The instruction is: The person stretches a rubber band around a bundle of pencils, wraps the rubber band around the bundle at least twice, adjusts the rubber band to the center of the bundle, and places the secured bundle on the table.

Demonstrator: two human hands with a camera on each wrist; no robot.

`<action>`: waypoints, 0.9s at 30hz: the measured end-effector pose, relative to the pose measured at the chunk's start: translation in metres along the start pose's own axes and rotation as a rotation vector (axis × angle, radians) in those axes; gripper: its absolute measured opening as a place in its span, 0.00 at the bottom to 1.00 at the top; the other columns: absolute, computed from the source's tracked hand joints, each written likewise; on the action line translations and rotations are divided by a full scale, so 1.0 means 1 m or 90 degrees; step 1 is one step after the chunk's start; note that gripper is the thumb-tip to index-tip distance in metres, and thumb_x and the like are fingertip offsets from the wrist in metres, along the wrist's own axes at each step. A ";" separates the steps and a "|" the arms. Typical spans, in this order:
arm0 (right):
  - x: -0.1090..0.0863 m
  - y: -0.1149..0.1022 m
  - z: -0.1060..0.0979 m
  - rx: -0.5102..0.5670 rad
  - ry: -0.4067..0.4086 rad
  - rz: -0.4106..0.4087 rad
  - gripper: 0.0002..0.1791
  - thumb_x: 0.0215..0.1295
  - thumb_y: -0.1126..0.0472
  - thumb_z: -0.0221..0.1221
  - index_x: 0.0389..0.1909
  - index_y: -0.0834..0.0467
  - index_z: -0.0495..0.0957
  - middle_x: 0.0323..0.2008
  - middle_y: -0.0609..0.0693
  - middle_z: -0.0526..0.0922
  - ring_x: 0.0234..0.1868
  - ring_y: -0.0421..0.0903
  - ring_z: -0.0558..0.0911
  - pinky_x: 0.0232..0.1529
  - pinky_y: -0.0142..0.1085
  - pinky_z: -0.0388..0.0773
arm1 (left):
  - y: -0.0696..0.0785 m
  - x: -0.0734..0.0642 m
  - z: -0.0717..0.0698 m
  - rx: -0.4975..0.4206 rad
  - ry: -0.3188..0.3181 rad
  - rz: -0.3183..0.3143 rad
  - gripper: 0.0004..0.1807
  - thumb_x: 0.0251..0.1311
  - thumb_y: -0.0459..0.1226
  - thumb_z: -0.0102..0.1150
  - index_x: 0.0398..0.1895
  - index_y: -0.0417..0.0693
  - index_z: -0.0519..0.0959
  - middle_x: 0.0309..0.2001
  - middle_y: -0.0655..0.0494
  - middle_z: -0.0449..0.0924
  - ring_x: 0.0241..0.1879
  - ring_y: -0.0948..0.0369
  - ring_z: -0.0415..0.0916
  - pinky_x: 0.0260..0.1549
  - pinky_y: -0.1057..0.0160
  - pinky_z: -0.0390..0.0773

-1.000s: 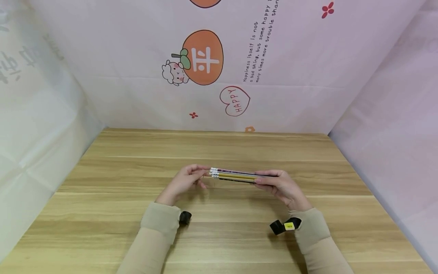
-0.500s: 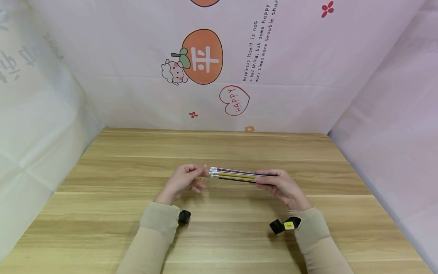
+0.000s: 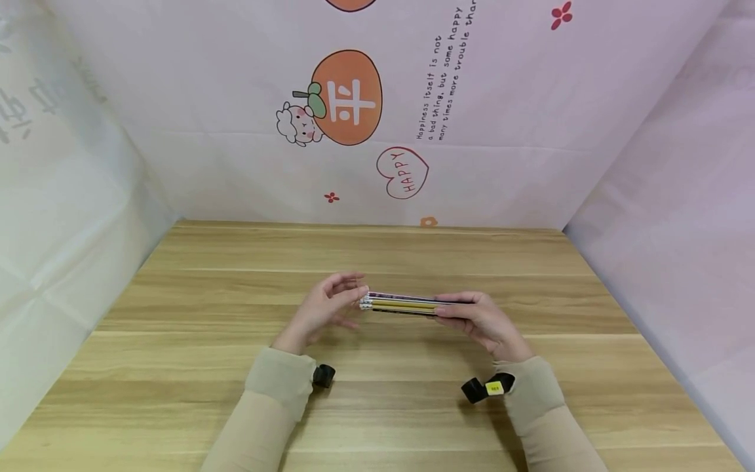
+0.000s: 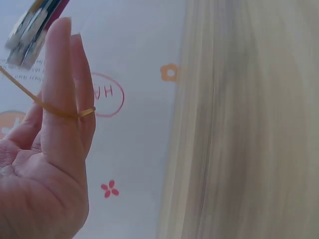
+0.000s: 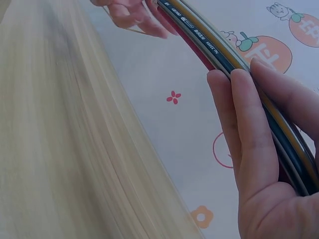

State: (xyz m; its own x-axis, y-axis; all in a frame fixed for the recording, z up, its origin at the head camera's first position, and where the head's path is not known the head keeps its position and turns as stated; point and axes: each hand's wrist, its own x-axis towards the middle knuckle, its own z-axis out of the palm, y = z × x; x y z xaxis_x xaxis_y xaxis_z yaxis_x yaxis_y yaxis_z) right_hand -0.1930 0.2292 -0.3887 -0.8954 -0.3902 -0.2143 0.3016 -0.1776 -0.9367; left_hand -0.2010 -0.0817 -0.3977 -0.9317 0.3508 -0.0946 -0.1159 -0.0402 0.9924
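My right hand (image 3: 480, 321) grips a bundle of several pencils (image 3: 404, 305) near one end, thumb on one side and fingers on the other. The bundle lies level above the table, its eraser-like ends pointing left. My left hand (image 3: 324, 307) is at those ends, thumb tip close beside them, fingers spread. In the left wrist view, a thin yellow rubber band (image 4: 62, 113) loops round the straight digits of the left hand and stretches off toward the left. The right wrist view shows dark, yellow and red pencil barrels (image 5: 199, 40), with white lettering on a dark one.
Both hands are over a wood-grain table (image 3: 377, 406). A white printed cloth (image 3: 501, 183) rises behind its far edge, with more cloth at both sides. A black camera mount (image 3: 323, 375) sits at the left wrist, and another mount (image 3: 486, 388) at the right.
My left hand drew slightly left from the pencil ends, then came back to them with its fingers spread wider. The right hand and pencils have barely moved.
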 end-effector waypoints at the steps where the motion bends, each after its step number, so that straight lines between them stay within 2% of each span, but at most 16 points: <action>1: 0.000 0.000 0.001 0.002 -0.002 0.000 0.14 0.63 0.75 0.60 0.38 0.54 0.88 0.45 0.54 0.85 0.43 0.46 0.88 0.49 0.33 0.83 | 0.000 0.000 0.002 -0.001 -0.006 0.003 0.27 0.66 0.41 0.60 0.68 0.49 0.69 0.66 0.41 0.70 0.51 0.55 0.78 0.40 0.43 0.84; 6: 0.000 0.000 0.004 0.009 -0.010 -0.001 0.14 0.63 0.75 0.61 0.38 0.55 0.88 0.45 0.54 0.85 0.43 0.46 0.88 0.49 0.32 0.83 | 0.000 0.001 0.016 -0.015 -0.039 0.018 0.30 0.64 0.40 0.63 0.69 0.50 0.67 0.67 0.40 0.69 0.56 0.53 0.76 0.41 0.38 0.83; 10: 0.000 0.000 0.006 0.010 -0.010 -0.002 0.13 0.62 0.75 0.61 0.39 0.55 0.88 0.45 0.55 0.84 0.43 0.46 0.88 0.48 0.32 0.83 | -0.004 0.002 0.025 -0.038 -0.057 0.029 0.31 0.63 0.39 0.64 0.69 0.50 0.67 0.65 0.39 0.71 0.51 0.52 0.80 0.40 0.38 0.83; 14: 0.000 0.000 0.009 0.009 -0.007 -0.003 0.13 0.63 0.74 0.61 0.38 0.54 0.88 0.46 0.55 0.84 0.43 0.46 0.88 0.48 0.32 0.83 | -0.008 0.003 0.031 -0.072 -0.068 0.032 0.32 0.61 0.36 0.65 0.69 0.48 0.67 0.60 0.42 0.75 0.44 0.54 0.84 0.35 0.45 0.86; 19: 0.000 0.000 0.011 0.024 -0.004 -0.003 0.13 0.63 0.74 0.61 0.38 0.55 0.88 0.46 0.55 0.83 0.42 0.46 0.88 0.47 0.31 0.83 | -0.010 0.003 0.035 -0.112 -0.082 0.032 0.33 0.60 0.35 0.66 0.69 0.46 0.68 0.56 0.47 0.74 0.41 0.57 0.84 0.29 0.54 0.86; 27: -0.001 0.000 0.017 0.097 0.017 -0.016 0.14 0.66 0.76 0.57 0.37 0.57 0.88 0.42 0.54 0.86 0.41 0.46 0.88 0.47 0.30 0.83 | -0.013 0.004 0.037 -0.105 -0.072 0.020 0.30 0.61 0.36 0.65 0.67 0.47 0.69 0.55 0.49 0.78 0.41 0.55 0.83 0.29 0.55 0.87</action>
State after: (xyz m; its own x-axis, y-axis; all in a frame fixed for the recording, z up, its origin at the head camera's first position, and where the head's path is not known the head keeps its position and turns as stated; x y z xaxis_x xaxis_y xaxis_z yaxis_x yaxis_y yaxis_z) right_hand -0.1871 0.2142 -0.3835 -0.9112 -0.3603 -0.1997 0.3229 -0.3236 -0.8894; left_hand -0.1905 -0.0451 -0.4083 -0.8922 0.4494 -0.0452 -0.1508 -0.2021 0.9677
